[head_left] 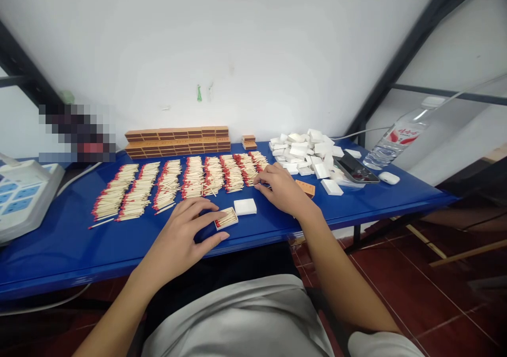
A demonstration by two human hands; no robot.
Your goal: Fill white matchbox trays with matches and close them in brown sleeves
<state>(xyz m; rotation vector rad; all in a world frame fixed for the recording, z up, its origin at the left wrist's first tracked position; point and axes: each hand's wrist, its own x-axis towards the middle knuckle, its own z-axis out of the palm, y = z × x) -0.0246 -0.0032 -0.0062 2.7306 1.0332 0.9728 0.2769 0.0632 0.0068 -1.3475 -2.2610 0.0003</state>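
Note:
My left hand (189, 230) rests on the blue table (59, 246), its thumb and fingers closed around a small white tray of red-tipped matches (227, 218). An empty white tray (245, 206) lies just to the right of it. My right hand (280, 188) reaches to the rightmost pile in a row of match piles (186, 180), fingers curled and pinching at the matches there. A brown matchbox sleeve (306, 188) lies beside my right wrist.
Stacked brown matchboxes (178, 140) line the wall. A heap of white inner trays (307, 153), a phone (355, 169), a white earbud case (388, 177) and a lying water bottle (400, 138) are at the right. A power strip (19, 196) sits at the left.

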